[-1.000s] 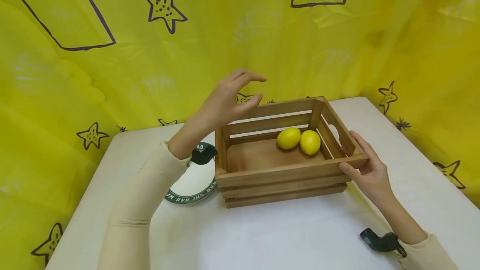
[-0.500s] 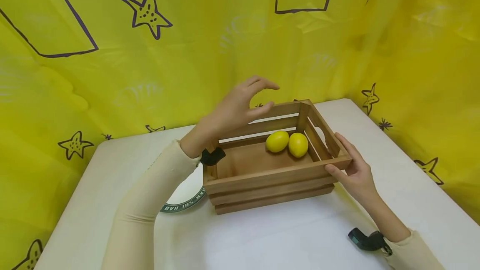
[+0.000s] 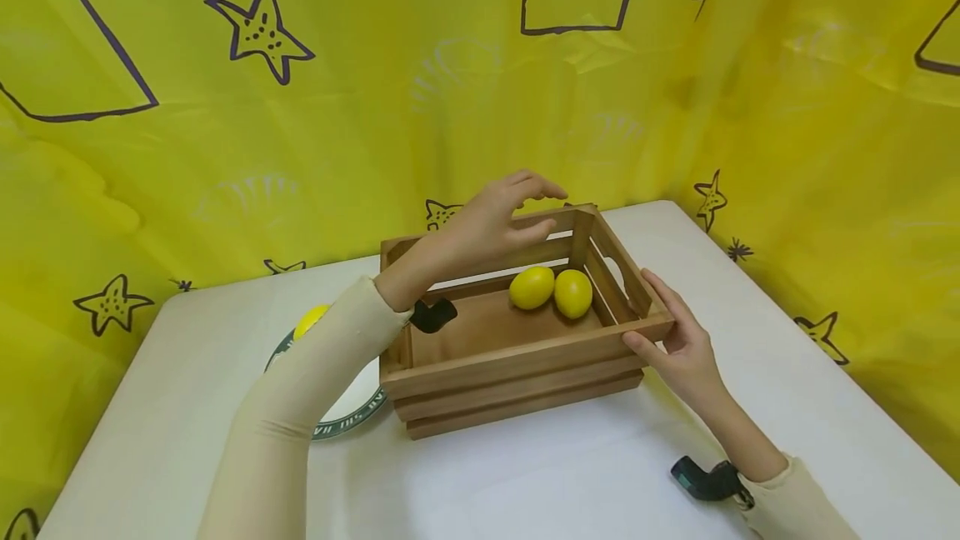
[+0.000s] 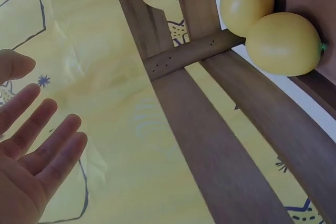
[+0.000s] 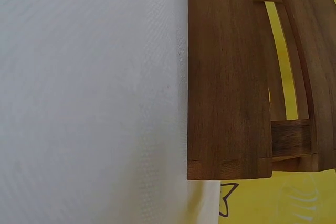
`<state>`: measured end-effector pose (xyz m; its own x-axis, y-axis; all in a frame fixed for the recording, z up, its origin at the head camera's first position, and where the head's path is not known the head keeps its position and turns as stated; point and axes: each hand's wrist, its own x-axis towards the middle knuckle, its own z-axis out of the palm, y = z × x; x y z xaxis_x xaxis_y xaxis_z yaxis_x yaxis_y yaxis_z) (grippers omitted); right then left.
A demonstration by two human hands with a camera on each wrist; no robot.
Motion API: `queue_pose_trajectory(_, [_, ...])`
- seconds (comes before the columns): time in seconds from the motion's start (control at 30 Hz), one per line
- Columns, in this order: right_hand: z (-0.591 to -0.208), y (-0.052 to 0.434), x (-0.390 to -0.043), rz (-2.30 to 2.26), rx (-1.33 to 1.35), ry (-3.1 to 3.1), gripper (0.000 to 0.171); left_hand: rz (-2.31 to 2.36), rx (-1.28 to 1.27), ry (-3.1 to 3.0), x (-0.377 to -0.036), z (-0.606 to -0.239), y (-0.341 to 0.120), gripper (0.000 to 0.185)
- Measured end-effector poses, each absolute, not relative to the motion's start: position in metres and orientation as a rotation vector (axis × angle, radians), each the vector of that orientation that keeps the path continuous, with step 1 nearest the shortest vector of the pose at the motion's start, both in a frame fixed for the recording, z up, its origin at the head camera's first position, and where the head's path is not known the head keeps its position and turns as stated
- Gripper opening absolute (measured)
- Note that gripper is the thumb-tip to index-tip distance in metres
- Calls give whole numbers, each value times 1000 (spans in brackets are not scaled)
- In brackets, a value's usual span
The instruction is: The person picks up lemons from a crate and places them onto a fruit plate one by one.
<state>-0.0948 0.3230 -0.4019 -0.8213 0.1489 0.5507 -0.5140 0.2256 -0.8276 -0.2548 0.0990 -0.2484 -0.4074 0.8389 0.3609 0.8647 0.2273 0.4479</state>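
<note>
A brown slatted wooden crate (image 3: 517,361) stands on the white table (image 3: 540,482), also seen as slats in the left wrist view (image 4: 210,129) and as a corner in the right wrist view (image 5: 228,77). Two yellow lemons (image 3: 532,287) (image 3: 573,293) lie touching in its back right corner; the left wrist view shows them too (image 4: 283,43) (image 4: 247,1). My left hand (image 3: 525,207) hovers just over the crate's back rim, fingers relaxed and holding nothing; its straight fingers (image 4: 42,150) show in the left wrist view. My right hand (image 3: 671,340) holds the crate's near right corner, thumb on the front slat, fingers along the side.
A white plate with a dark green rim (image 3: 337,423) sits left of the crate, partly under my left sleeve, with a third lemon (image 3: 310,320) on it. Yellow cloth with star drawings (image 3: 300,107) hangs behind and around the table. The table's right edge lies beyond the crate.
My left hand has sunk from above the crate to just over its back rim. The view has shifted, bringing the lemon on the plate into sight. The right hand stays on the corner.
</note>
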Motion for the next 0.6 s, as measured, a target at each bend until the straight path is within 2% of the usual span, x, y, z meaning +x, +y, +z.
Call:
queue_pose_trajectory(0.4, [-403,322,-95,1661,334,-1980,79,-924,-1779,-2587,-266,-266,123,37])
queue_pose_trajectory(0.6, [-403,325,-96,1677,354,-1963,79,-947,-1836,-2695,-277,-288,132,36])
